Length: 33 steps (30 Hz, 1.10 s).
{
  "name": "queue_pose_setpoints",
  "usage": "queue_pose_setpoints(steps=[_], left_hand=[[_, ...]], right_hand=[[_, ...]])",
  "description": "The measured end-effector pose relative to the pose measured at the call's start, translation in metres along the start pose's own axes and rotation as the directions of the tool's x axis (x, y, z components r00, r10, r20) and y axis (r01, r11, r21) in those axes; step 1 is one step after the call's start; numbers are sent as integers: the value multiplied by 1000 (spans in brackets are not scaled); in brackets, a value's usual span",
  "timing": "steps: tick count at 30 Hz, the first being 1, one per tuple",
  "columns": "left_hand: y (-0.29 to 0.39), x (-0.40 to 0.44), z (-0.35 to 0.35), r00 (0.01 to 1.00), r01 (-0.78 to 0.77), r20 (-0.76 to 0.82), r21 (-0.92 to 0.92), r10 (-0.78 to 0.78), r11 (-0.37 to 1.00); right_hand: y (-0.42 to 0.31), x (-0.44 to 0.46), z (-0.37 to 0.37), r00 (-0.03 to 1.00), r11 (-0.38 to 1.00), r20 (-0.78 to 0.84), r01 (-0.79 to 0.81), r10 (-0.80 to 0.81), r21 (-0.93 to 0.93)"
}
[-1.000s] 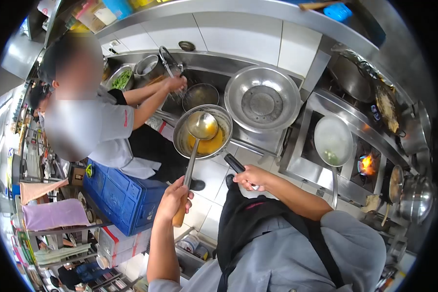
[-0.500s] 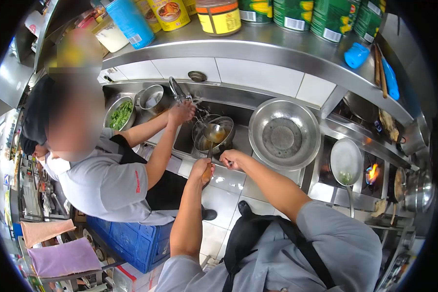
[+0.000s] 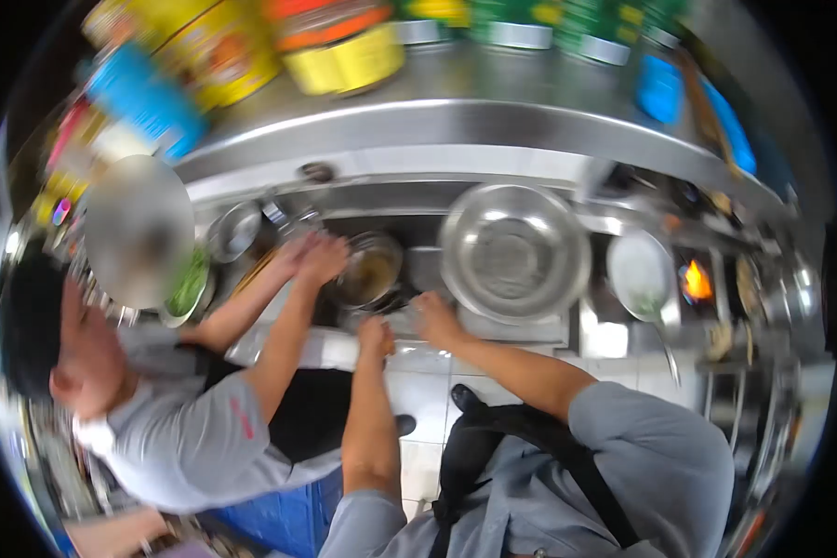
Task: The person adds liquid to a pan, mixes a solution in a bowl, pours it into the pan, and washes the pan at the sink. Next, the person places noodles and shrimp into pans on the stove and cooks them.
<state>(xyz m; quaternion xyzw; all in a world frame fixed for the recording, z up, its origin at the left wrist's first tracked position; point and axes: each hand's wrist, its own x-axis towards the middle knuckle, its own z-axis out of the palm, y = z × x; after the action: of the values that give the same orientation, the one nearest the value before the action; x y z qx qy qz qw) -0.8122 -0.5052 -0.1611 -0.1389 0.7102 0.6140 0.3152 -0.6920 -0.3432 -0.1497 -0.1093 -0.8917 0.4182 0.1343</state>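
My left hand (image 3: 375,337) is closed at the sink's front edge, around a ladle whose handle is mostly hidden by the fist. Motion blurs the ladle's far end, over a metal pot (image 3: 397,253) with brownish contents in the sink. Just to the right, my right hand (image 3: 437,322) has its fingers curled in. Whatever it grips is too blurred to make out. A co-worker's hands (image 3: 316,258) are together near the faucet (image 3: 276,214), left of the pot. A wide steel basin (image 3: 456,237) stands to the right of the pot, beyond my right hand.
On the right, a pan (image 3: 640,270) holding bits of green sits beside a burning flame (image 3: 696,281). Tins and jars line the steel shelf (image 3: 456,121) above. A bowl of greens (image 3: 192,286) is by the co-worker at left. A blue crate (image 3: 284,516) stands below.
The camera view has shifted and blurred. The ladle, earlier plainly raised over the pot, is now hard to see. My hands remain near the sink edge; the co-worker's hands have come together.
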Motion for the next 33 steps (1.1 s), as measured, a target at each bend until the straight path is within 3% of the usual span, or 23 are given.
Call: queue_pose_setpoints(steps=[2,3,4,5,6,7,8,9,10,11,12,13,14,16,17,19,20,22,23,26,28,33], left_hand=[[-21,8,-1,996,77,55,-232,-66,970],[-31,21,-5,988,124,106,-94,-114,988],[-23,3,1,987,122,117,-107,-109,987],[-21,-6,3,985,102,152,-120,-83,987],[-46,19,-5,987,52,162,-199,-19,979],[-57,22,-10,997,1,78,-100,7,995],[-37,-19,-1,999,-38,27,47,37,998],[-27,-45,6,1000,7,12,43,-7,999],[-39,-47,5,1000,16,17,52,-17,999],[-51,-49,-5,969,-220,-75,181,236,959],[-68,-58,-11,868,-416,-132,331,478,847],[-69,-87,-6,809,-472,-143,419,570,776],[-58,-126,8,742,-513,-146,504,654,695],[-68,-187,33,607,-470,-187,700,772,539],[-83,-213,48,615,-494,-220,641,757,588],[-132,-256,83,658,-495,-265,553,705,670],[-160,-279,94,700,-467,-267,530,662,708],[-231,-320,131,742,-445,-280,474,610,759],[-266,-343,153,811,-307,-327,468,485,829],[-376,-392,216,914,-152,-322,294,248,944],[-419,-427,261,937,-96,-289,322,194,942],[-501,-490,342,970,24,-243,145,12,989]], right_hand=[[-9,-52,-31,990,989,71,116,-123,89],[-3,-82,-36,990,989,44,128,-132,77],[-5,-114,-69,977,988,157,135,-147,81],[-14,-140,-110,934,998,358,-17,-4,57],[16,-170,-122,917,985,397,-88,23,145],[57,-203,-124,893,959,449,-146,23,242],[83,-239,-137,905,953,401,-233,140,195],[115,-279,-149,903,937,352,-316,248,152],[181,-323,-139,837,934,414,-313,357,-172],[228,-353,-139,830,933,425,-319,360,-167],[272,-380,-145,628,602,314,-776,712,188],[309,-404,-153,240,24,360,-859,902,512],[333,-423,-164,-164,-526,528,-530,833,666],[332,-417,-198,-10,-272,297,-428,955,862],[334,-410,-206,-7,-277,309,-469,951,839],[341,-387,-215,-20,-137,138,-337,990,931],[354,-386,-212,-9,-153,162,-391,987,908],[396,-389,-195,197,122,-22,-513,980,850],[418,-394,-183,166,112,-24,-545,986,831],[437,-400,-185,126,126,-58,-639,990,759],[422,-400,-197,200,170,-55,-625,978,762],[438,-414,-198,370,354,-97,-730,924,584]])
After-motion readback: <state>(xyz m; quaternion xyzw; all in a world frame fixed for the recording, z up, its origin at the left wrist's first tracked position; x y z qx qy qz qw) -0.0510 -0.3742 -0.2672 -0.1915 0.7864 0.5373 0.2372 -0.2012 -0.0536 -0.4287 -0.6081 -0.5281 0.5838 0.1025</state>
